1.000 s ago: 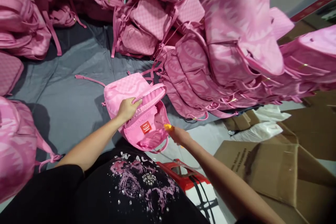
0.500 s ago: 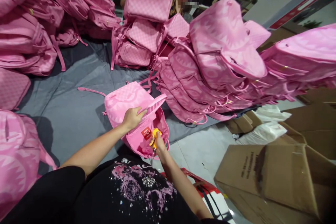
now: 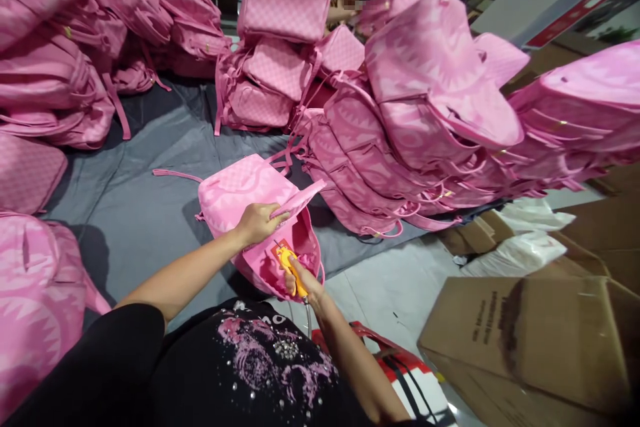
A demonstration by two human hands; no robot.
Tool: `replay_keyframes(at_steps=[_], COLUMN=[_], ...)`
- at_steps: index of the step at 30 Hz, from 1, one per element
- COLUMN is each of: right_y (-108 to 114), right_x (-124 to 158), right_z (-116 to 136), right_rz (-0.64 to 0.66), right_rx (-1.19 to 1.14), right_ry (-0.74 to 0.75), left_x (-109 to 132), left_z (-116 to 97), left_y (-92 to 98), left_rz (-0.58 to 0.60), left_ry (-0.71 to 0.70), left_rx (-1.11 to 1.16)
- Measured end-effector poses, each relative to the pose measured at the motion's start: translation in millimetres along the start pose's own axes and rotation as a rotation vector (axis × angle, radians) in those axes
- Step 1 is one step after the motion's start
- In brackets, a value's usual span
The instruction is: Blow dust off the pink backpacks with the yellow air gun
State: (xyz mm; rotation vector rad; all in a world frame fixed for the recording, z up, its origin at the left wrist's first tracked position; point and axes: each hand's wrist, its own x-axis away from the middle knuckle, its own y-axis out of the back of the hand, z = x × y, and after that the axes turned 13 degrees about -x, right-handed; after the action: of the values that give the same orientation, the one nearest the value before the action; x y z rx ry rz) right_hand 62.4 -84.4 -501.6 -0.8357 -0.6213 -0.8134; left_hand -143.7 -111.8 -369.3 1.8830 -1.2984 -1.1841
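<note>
A pink backpack [image 3: 227, 183] with a shark-teeth print lies on the grey cloth in front of me, its top gaping towards me. My left hand [image 3: 259, 222] is closed on the edge of its opening and holds it up. In my right hand [image 3: 300, 278] is a yellow air blow gun [image 3: 290, 260], a hose running down from its handle. The gun's thin nozzle points into the bag, over a red label [image 3: 278, 250] on the lining that it partly covers. Pink lining shows deeper inside.
Stacked pink backpacks [image 3: 355, 167] stand right of the bag, with more piles [image 3: 55, 80] at left and back. The grey cloth [image 3: 150, 227] covers the work surface. Cardboard boxes [image 3: 520, 340] and white plastic bags [image 3: 520, 253] sit at right. People work behind the stacks.
My right hand has turned the blow gun so that its nozzle now points up towards the label. My left hand has shifted slightly right with the bag's edge. A backpack has appeared at the back.
</note>
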Motion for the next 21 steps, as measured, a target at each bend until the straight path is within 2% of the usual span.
replay_keyframes(at_steps=[2, 5, 7, 9, 12, 14, 17, 19, 21], right_y=[-3.3, -8.5, -10.2, -8.6, -1.7, 1.8, 1.3, -0.9, -1.0], right_x=[5.4, 15.9, 23.7, 31.7, 45.7, 56.9, 74.4, 84.9, 93.2], right_z=[-1.6, 11.2, 36.8, 72.6, 122.2, 139.8, 144.7, 142.6, 140.2], right_rz=[0.008, 0.037, 0.015, -0.082, -0.253, -0.325, -0.268, -0.203, -0.193], right_rx=[0.065, 0.281, 0.483, 0.672, 0.906, 1.061, 1.123, 1.058, 1.002], right_ry=[-0.005, -0.052, -0.071, -0.046, -0.059, -0.149, -0.264, -0.264, -0.228], left_x=[-0.7, -4.1, -9.5, -16.2, -23.5, -23.8, -19.1, -15.3, -12.0], left_z=[-1.9, -9.7, -14.1, -13.0, 1.4, 14.8, 29.4, 33.4, 34.7], left_y=[0.8, 2.3, 3.8, 5.1, 5.1, 4.0, 2.3, 1.3, -0.1], left_rz=[-0.012, 0.028, 0.071, 0.091, 0.088, 0.077, 0.061, 0.048, 0.027], left_ry=[-0.089, -0.327, -0.509, -0.607, -0.563, -0.483, -0.403, -0.381, -0.356], left_rx=[-0.035, -0.09, -0.12, -0.158, -0.243, -0.284, -0.279, -0.243, -0.211])
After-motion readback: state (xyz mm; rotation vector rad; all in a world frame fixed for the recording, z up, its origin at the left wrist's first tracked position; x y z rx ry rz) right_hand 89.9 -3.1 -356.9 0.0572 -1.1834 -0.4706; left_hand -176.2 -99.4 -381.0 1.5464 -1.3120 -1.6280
